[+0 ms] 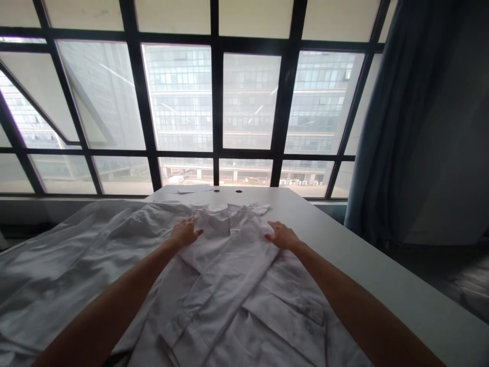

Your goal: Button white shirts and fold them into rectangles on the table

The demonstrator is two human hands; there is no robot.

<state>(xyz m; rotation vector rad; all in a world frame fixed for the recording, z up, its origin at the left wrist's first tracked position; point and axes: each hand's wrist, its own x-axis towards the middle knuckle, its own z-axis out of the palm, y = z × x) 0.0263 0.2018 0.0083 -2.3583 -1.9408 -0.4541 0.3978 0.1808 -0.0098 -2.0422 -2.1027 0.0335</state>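
A white button-front garment (229, 260), a coat or long shirt, is spread on the white table (355, 265) with its collar pointing away from me. Its long sleeves lie across the front. My left hand (186, 232) rests on its left shoulder area, thumb apart from the stretched fingers. On the opposite shoulder edge, my right hand (281, 235) touches the cloth with thumb and fingers spread. Neither hand visibly lifts the fabric. The undersides of the fingers are hidden.
More wrinkled white cloth (87, 250) covers the table's left side. White sheets (187, 188) lie at the far end, near two dark round holes. Beyond the table stands a dark-framed window wall (216, 102). A blue-grey curtain (393, 127) hangs at the right.
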